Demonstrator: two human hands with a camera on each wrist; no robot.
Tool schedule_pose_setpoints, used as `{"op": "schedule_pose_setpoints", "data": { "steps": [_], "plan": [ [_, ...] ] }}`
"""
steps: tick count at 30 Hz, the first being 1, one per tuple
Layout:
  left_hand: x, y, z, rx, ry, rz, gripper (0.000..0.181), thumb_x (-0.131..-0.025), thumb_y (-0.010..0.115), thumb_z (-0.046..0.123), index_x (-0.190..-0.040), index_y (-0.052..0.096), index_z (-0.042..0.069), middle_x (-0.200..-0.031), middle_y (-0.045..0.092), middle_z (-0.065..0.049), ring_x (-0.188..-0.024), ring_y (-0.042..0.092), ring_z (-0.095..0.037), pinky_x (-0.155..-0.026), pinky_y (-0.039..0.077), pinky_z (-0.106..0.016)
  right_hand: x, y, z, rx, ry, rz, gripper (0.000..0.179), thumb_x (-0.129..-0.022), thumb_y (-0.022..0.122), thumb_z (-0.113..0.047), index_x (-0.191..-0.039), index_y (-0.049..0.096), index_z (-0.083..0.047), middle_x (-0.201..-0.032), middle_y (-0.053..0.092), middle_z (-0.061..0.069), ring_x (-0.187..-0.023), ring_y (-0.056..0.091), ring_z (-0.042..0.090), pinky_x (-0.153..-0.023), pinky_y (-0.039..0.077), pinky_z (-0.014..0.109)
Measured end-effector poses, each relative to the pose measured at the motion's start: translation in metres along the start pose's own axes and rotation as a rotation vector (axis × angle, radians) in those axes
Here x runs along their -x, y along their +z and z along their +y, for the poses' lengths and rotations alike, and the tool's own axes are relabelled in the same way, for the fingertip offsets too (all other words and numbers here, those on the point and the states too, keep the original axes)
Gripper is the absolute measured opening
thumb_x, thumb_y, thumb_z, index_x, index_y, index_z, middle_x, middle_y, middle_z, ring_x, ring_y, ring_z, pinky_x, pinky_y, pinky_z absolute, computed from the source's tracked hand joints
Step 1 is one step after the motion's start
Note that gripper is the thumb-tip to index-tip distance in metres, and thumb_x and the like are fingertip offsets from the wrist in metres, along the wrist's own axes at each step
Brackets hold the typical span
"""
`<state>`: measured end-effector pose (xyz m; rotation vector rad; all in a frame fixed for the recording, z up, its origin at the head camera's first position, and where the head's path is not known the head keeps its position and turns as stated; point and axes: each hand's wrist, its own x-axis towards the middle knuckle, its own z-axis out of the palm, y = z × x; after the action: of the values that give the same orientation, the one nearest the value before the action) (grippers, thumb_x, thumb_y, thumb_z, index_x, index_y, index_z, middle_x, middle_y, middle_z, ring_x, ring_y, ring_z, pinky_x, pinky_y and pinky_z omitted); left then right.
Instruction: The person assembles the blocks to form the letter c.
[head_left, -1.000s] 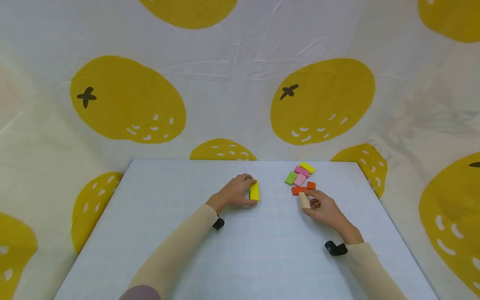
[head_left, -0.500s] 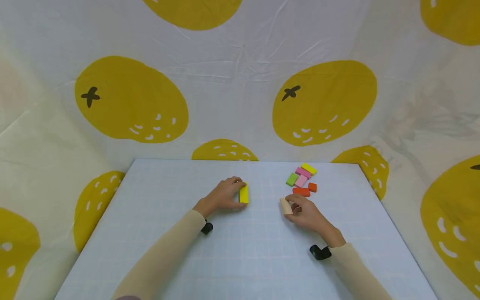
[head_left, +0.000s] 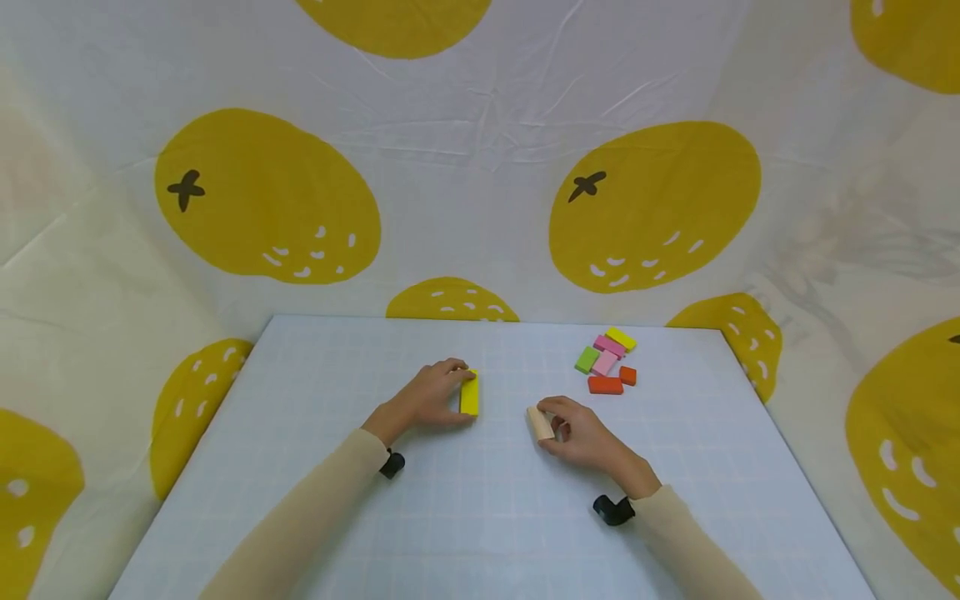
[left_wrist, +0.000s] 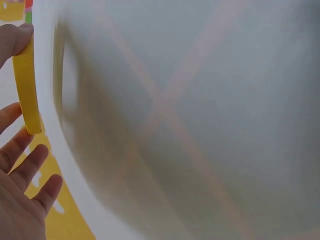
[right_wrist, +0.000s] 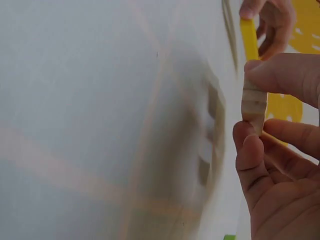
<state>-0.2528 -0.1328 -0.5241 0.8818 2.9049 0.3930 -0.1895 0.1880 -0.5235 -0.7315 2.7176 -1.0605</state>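
My left hand (head_left: 426,396) pinches a yellow block (head_left: 469,395) by its two ends, thumb at the near end and a finger at the far end. In the left wrist view the yellow block (left_wrist: 27,92) stands apart from its shadow on the table. To the right, my right hand (head_left: 581,432) pinches a pale wooden block (head_left: 539,423) between thumb and fingers. Seen from the right wrist, the wooden block (right_wrist: 254,102) is plain and unpainted, with the left hand (right_wrist: 274,25) and yellow block behind it. A short gap separates the two blocks.
On the white table (head_left: 420,533), toward the back right, lie a green block (head_left: 587,360), a pink block (head_left: 604,363), a darker pink block (head_left: 609,345) and a yellow block (head_left: 620,338). A red block (head_left: 605,385) and a small orange-red one (head_left: 627,376) sit nearer. A patterned curtain (head_left: 465,200) stands behind.
My right hand has carried the wooden block left, away from the red blocks. The left hand has shifted left with the yellow block, which it still pinches.
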Motion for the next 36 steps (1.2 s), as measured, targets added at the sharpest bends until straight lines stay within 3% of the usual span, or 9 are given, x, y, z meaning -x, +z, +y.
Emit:
{"op": "schedule_pose_setpoints", "data": {
  "steps": [15,24,30,36],
  "plan": [
    [0.026,0.003,-0.008,0.04,-0.005,0.021,0.078,-0.082,0.079,0.058,-0.145,0.059,0.017,-0.149,0.052,-0.007,-0.132,0.053,-0.026,-0.112,0.046,-0.046,-0.009,0.024,-0.024,-0.002,-0.138,-0.088,0.052,-0.089,0.079,-0.013,-0.136,0.063,0.0,-0.137,0.061,0.013,-0.091,0.06,0.014,-0.069,0.053,0.018],
    [0.038,0.007,-0.018,0.11,-0.029,-0.005,0.08,-0.083,0.08,0.055,-0.147,0.055,0.016,-0.153,0.048,-0.008,-0.139,0.049,-0.027,-0.115,0.045,-0.044,-0.014,0.037,-0.038,0.025,-0.171,-0.137,0.052,-0.091,0.078,-0.016,-0.138,0.062,-0.002,-0.139,0.06,0.01,-0.09,0.058,0.011,-0.069,0.053,0.018],
    [0.039,0.007,-0.018,0.124,-0.017,0.008,0.08,-0.083,0.081,0.056,-0.148,0.055,0.016,-0.154,0.048,-0.007,-0.141,0.048,-0.028,-0.116,0.044,-0.046,-0.018,0.046,-0.045,0.053,-0.196,-0.167,0.054,-0.09,0.079,-0.017,-0.139,0.061,-0.003,-0.141,0.06,0.009,-0.093,0.059,0.01,-0.072,0.052,0.017],
    [0.039,0.011,-0.02,0.117,-0.014,0.016,0.081,-0.082,0.081,0.057,-0.148,0.055,0.018,-0.155,0.048,-0.006,-0.142,0.048,-0.028,-0.117,0.043,-0.048,-0.022,0.052,-0.055,0.067,-0.192,-0.213,0.055,-0.092,0.078,-0.019,-0.142,0.059,-0.003,-0.146,0.058,0.008,-0.099,0.059,0.008,-0.084,0.054,0.021]
  ]
}}
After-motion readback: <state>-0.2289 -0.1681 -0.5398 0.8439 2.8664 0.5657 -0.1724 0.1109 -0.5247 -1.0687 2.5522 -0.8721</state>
